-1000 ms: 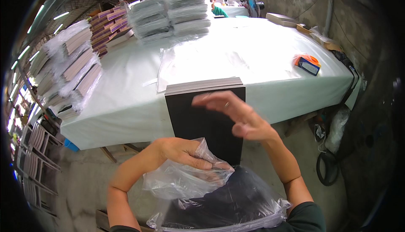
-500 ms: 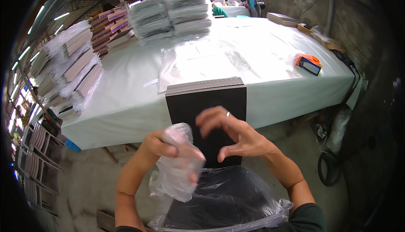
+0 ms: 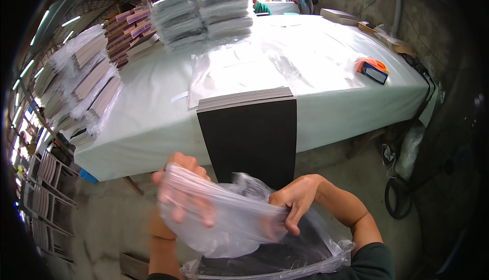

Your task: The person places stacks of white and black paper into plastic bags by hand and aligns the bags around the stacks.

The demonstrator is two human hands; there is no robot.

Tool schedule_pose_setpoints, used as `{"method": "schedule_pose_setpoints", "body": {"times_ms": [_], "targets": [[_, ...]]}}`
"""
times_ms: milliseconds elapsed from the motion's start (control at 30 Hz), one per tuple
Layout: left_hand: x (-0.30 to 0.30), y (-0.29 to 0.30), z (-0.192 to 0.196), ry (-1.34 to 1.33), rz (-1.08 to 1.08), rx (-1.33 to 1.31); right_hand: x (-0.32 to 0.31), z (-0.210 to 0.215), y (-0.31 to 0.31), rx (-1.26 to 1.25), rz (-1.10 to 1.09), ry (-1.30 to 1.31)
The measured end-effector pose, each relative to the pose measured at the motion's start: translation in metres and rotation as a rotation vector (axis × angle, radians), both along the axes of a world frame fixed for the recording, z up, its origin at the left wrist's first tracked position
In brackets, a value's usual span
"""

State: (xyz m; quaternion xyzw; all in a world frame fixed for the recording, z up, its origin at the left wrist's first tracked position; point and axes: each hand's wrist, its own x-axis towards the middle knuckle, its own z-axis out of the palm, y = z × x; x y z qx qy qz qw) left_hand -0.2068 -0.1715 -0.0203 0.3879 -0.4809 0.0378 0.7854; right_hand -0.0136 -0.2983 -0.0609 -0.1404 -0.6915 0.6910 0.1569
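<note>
A clear plastic bag [image 3: 224,224] is stretched between my two hands, low in front of me. My left hand [image 3: 186,188] holds its left end, with fingers blurred and partly seen through the film. On the bag's right edge, my right hand [image 3: 295,203] grips with thumb and fingers, some of them behind the plastic. Behind the bag, a stack of black boards [image 3: 249,137] with grey edges leans upright against the table's front. Nearest to me lies a black panel [image 3: 270,259] under clear plastic; whether it belongs to that stack I cannot tell.
The table [image 3: 147,142] has a pale cover, with flat clear plastic sheets [image 3: 234,71] on it. Wrapped stacks [image 3: 224,10] stand at the back, more [image 3: 91,76] at left. An orange and dark blue object [image 3: 374,71] lies at right. Chairs [image 3: 46,193] stand at far left.
The bunched plastic bag has been spread out between both hands. My right hand has come down onto its edge; my left hand has moved left and slightly lower.
</note>
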Motion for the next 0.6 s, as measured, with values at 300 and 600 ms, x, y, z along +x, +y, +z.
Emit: {"method": "schedule_pose_setpoints", "body": {"times_ms": [300,600], "targets": [[-0.032,0.0,0.002,-0.128,0.255,-0.326,0.019,-0.064,-0.014,-0.279,-0.371,0.44],[-0.028,0.012,-0.018,-0.052,0.452,-0.529,0.049,-0.018,0.003,0.042,-0.733,0.414]]}}
